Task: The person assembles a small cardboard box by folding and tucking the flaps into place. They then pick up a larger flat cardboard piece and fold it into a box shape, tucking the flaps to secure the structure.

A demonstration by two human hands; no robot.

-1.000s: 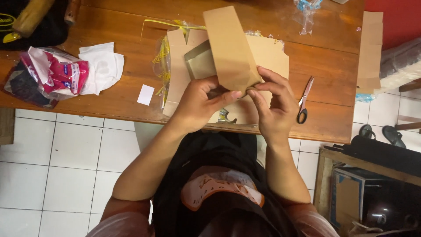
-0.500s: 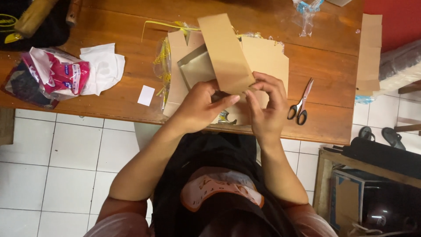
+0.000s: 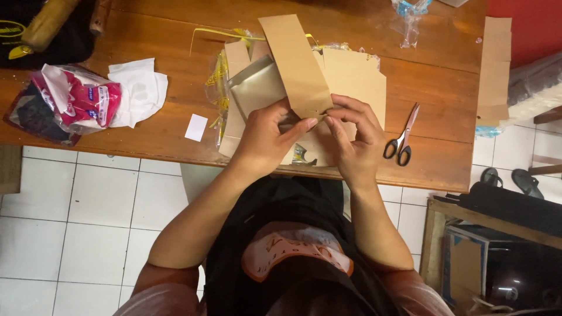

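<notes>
I see both hands meeting over the near edge of the wooden table [image 3: 146, 131]. My left hand [image 3: 266, 140] and right hand [image 3: 354, 143] each pinch the near end of a long brown cardboard strip [image 3: 295, 64], fingertips closed on it from either side. The strip runs from that pinch toward 11 o'clock, slanting away from the hands. Under it lie flat cardboard sheets [image 3: 357, 76], with a silver-grey panel [image 3: 254, 88] at 10 o'clock from the grip and clear plastic wrap with yellow printing [image 3: 219, 82] along the sheets' left edge. Scissors [image 3: 401, 137] with black handles lie at 3 o'clock from the right hand, apart from it. At 9 o'clock, well away, a crumpled plastic bag [image 3: 73, 99] holds red and dark contents I cannot identify; white paper [image 3: 140, 88] lies against it. A small white card [image 3: 196, 127] lies between bag and hands.
</notes>
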